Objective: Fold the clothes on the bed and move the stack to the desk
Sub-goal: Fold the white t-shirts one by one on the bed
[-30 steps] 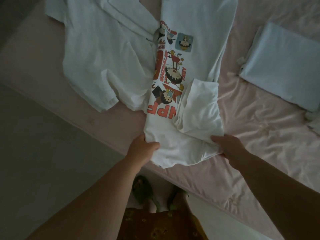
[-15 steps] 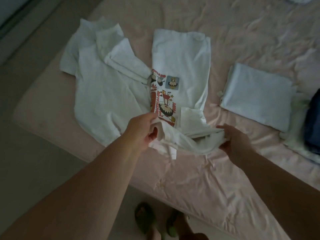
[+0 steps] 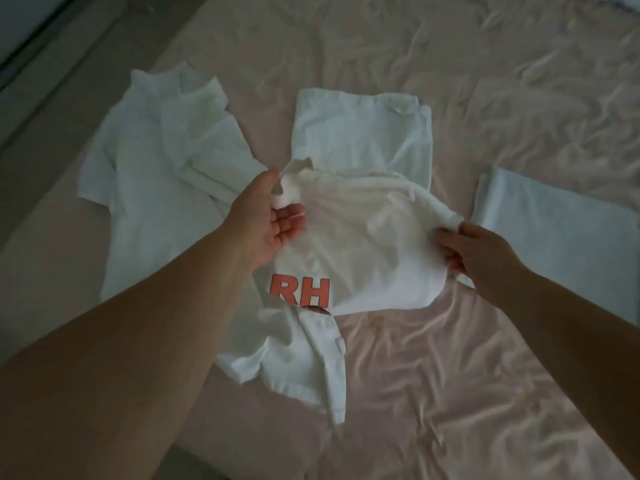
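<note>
1. The left hand pinched the near-left corner of the printed white T-shirt, thumb above and fingers beneath.
2. The right hand gripped the opposite corner with curled fingers.
3. Between the fingers the hem hung raised over the bed.
4. Beyond the left fingers lay another white shirt; beyond the right, a folded cloth; bare sheet lay nearer.

We are getting only one view: the head camera is looking forward and steeply down from above the bed, sitting close enough that both forearms are filling the lower corners and the floor is edging the upper left
</note>
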